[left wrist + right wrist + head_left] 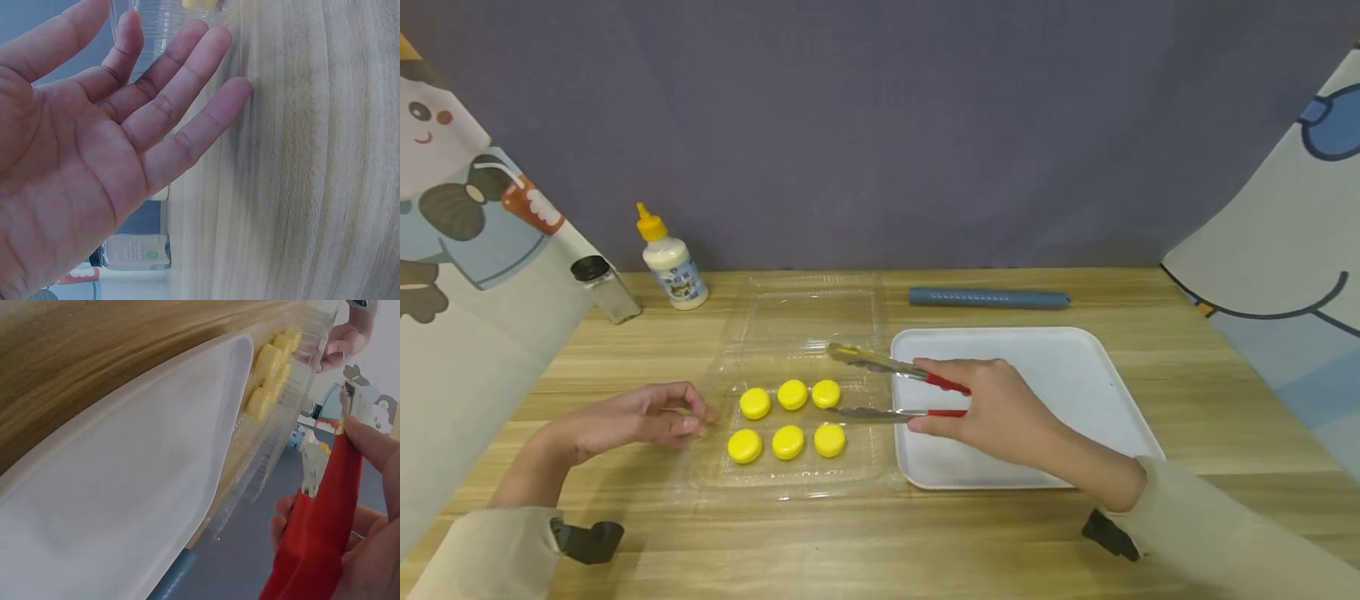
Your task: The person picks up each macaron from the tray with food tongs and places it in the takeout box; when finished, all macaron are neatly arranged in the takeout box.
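Observation:
My right hand [1000, 408] grips metal tongs [880, 360] by their red handles, over the left edge of the white tray [1000, 479]. The tongs' arms are spread, with nothing between their tips, which reach over the right side of a clear plastic container [865, 475]. Inside it lie several round yellow macaron-like pieces [787, 442] in two rows. The container's clear lid [808, 317] is folded back behind it. My left hand [640, 417] holds nothing and lies at the container's left edge, fingers loosely bent; its palm shows in the left wrist view.
A white squeeze bottle [677, 271] with a yellow nozzle and a black-capped jar [607, 292] stand at the back left. A blue-grey stick-like object [988, 297] lies behind the tray. A dark curtain [880, 142] hangs along the table's back edge.

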A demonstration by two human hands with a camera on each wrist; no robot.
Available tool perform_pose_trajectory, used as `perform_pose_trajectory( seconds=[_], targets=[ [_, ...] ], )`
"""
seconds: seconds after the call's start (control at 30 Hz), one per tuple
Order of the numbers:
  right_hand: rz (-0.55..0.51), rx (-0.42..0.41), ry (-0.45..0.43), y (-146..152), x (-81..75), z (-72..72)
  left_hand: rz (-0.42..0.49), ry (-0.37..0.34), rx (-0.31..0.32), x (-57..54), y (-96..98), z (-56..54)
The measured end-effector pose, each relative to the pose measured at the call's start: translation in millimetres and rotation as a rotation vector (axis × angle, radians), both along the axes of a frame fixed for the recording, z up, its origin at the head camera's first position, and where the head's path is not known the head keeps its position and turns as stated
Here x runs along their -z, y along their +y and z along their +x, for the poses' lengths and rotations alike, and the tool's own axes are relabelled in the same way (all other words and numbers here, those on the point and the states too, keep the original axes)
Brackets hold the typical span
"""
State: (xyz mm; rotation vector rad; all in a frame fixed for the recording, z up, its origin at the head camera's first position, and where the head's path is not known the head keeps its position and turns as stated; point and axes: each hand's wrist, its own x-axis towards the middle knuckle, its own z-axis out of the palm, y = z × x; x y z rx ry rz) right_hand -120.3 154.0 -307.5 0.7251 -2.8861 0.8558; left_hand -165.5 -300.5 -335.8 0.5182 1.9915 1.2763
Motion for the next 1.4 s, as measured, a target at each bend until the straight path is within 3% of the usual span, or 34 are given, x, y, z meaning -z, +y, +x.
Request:
perform_pose_trajectory(
  seconds=[0.17,0.67,0.9,1.17,1.4],
  targets=[
    [-0.019,0.098,-0.064,14,-6.7,-5.3,-0.004,0.003,0.000,0.4,-0.9,-0.2],
    [0.024,0.274,-0.035,68,-22.6,-19.2,-0.005,-0.005,-0.002,0.8,-2.3,0.9],
    [0.084,0.377,-0.016,102,-24.8,-27.9,-0.010,-0.005,-0.006,1.9,-2.6,0.8],
    [0.121,0.492,-0.075,146,-29.6,-39.3,-0.012,0.009,-0.005,2.9,-2.3,0.4],
    [0.217,0.537,-0.094,190,-27.4,-43.2,-0.024,-0.007,-0.008,2.1,-2.0,-0.4]
  ],
)
